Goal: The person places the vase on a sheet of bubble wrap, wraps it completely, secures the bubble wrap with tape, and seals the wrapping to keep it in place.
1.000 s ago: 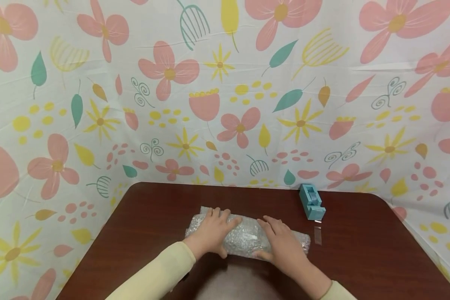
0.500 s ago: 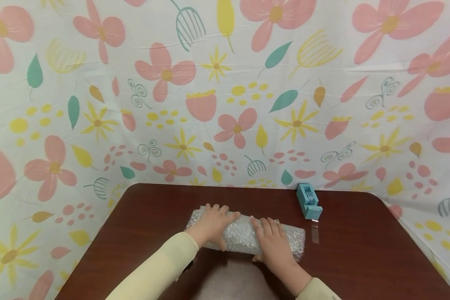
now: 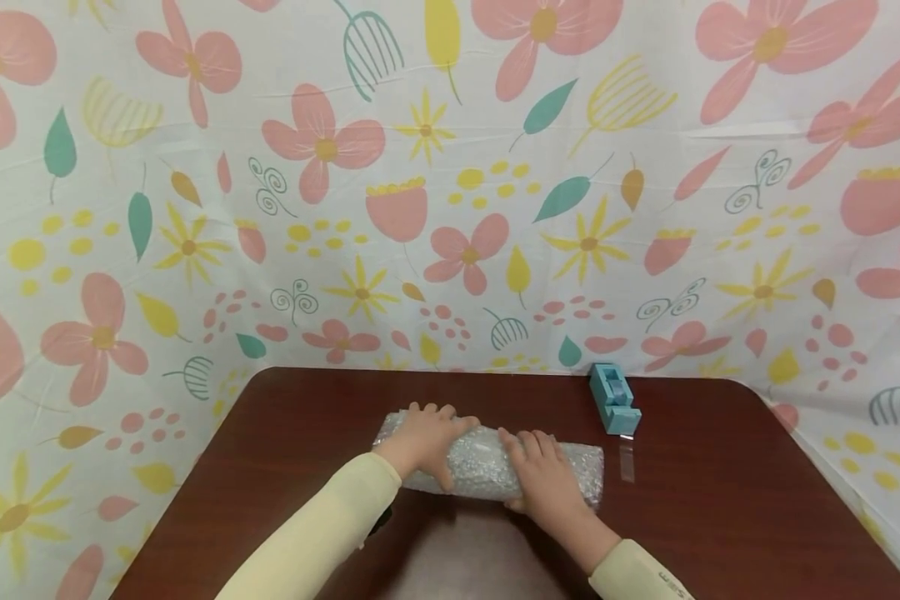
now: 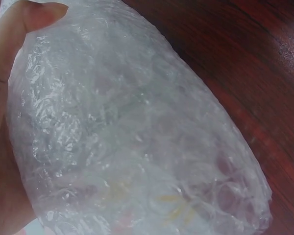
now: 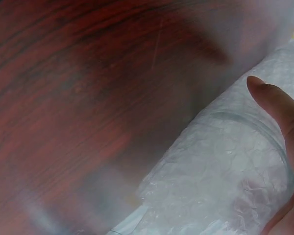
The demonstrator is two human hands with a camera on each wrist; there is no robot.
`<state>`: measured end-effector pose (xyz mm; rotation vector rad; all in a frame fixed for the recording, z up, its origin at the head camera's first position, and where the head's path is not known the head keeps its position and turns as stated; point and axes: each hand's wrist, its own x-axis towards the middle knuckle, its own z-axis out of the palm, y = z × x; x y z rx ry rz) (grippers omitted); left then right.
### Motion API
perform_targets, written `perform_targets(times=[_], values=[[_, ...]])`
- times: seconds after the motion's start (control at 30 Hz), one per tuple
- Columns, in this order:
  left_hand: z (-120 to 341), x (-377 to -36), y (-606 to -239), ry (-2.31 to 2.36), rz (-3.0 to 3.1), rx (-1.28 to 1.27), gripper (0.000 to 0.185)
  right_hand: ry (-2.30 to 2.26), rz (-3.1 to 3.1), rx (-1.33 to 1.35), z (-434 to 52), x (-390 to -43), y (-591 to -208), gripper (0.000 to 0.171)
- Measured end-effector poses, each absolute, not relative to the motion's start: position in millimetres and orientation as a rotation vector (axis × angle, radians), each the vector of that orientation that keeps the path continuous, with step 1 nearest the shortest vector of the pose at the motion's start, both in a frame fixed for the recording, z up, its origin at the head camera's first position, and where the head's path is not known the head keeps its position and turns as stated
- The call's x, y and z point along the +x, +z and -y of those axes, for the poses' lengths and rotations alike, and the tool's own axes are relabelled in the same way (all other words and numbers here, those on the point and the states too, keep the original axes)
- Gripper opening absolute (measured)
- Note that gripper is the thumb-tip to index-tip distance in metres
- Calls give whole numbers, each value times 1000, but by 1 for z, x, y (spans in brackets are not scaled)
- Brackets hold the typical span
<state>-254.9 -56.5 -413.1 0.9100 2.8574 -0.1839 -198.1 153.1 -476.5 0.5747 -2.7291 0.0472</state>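
Observation:
A roll-shaped bundle of clear bubble wrap (image 3: 483,467) lies crosswise on the dark wooden table (image 3: 307,400). My left hand (image 3: 427,437) grips its left part, fingers over the top and thumb on the near side. Toward the other end, my right hand (image 3: 543,475) holds the bundle the same way, its thumb low on the near side. In the left wrist view the bubble wrap (image 4: 132,117) fills most of the picture, and faint colours show through it. A curved line runs across the bubble wrap (image 5: 210,166) beside the right thumb (image 5: 274,98). What lies inside is hidden.
At the back right stands a light blue tape dispenser (image 3: 613,400). A clear strip of tape (image 3: 627,462) hangs or lies in front of it. Behind the table and at its sides hangs a white cloth (image 3: 468,125) printed with flowers and leaves.
The bundle has turned a little under both hands and looks tighter, its edges neater. My right hand has shifted slightly left along it. The whole view has drifted a little.

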Motion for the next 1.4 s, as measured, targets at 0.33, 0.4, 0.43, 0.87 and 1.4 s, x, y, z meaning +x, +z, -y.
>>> perform_targets(times=[0.33, 0.4, 0.43, 0.87, 1.4], values=[[59, -262, -416, -113, -2828, 901, 96, 66, 2752, 563, -151, -201, -475, 97], [59, -263, -414, -90, -2817, 900, 94, 66, 2756, 563, -151, -203, -475, 97], [59, -263, -414, -78, -2810, 902, 94, 66, 2761, 561, -151, -203, -475, 97], [58, -267, -411, -66, -2791, 897, 101, 76, 2790, 555, -153, -206, -472, 96], [57, -267, -408, -49, -2815, 892, 95, 125, 2845, 569, -155, -209, -467, 95]])
